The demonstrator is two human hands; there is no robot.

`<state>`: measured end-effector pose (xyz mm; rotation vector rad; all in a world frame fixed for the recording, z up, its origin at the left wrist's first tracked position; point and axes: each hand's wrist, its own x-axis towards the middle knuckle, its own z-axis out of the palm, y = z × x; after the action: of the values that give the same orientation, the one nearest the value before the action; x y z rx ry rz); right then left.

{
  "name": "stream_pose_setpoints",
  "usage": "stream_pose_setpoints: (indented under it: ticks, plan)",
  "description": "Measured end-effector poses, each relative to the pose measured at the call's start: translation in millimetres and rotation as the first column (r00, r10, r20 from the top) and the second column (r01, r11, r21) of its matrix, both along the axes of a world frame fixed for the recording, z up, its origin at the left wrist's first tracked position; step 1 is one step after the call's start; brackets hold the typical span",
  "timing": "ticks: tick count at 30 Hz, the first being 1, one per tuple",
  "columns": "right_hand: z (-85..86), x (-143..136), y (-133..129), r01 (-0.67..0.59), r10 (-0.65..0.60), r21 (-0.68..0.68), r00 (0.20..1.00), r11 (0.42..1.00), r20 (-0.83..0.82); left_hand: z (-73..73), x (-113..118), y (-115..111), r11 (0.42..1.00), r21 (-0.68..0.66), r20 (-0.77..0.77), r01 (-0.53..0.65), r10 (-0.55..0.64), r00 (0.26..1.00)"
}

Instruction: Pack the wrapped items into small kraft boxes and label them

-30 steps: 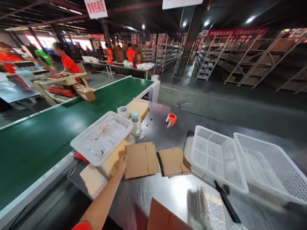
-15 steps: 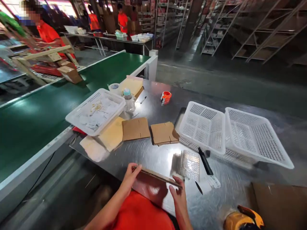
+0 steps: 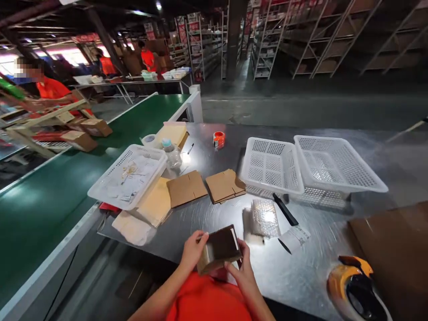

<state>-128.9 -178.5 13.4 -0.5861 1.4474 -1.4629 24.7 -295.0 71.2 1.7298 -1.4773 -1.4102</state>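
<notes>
A small cardboard box (image 3: 219,249), opened out so that its dark inside shows, is held near the table's front edge. My left hand (image 3: 194,249) grips its left side, and my right hand (image 3: 244,263) has the right side between thumb and fingers. Just beyond the right hand lies a bubble-wrapped item (image 3: 265,217). Beside it are a black knife-like tool (image 3: 285,209) and a white paper slip (image 3: 294,238). Flat brown cardboard pieces (image 3: 187,188) and a second cardboard stack (image 3: 225,185) rest on the metal table ahead of the hands.
White baskets (image 3: 272,166) stand at the right back. A white tray with papers (image 3: 132,176) is at left, by a bottle (image 3: 171,154) and a green conveyor (image 3: 63,178). An orange tape dispenser (image 3: 354,285) and large carton (image 3: 397,249) lie at right. People work behind.
The flat cardboard piece between my hands has been opened into a box shape. My hands have come closer together around it. The camera view has shifted.
</notes>
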Motion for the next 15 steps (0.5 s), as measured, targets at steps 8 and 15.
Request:
stream_pose_setpoints:
  ticks: [8, 15]
  plan:
    - [6.9, -14.8, 14.6, -0.029, -0.034, 0.255, 0.970, 0.966, 0.239, 23.3, 27.1, -33.8, 0.889, 0.374, -0.486, 0.264, -0.054, 0.872]
    - [-15.4, -15.2, -9.5, -0.044, 0.053, 0.192, 0.998, 0.980, -0.041, -19.5, 20.2, -32.1, 0.872, 0.131, -0.274, 0.472, -0.426, 0.862]
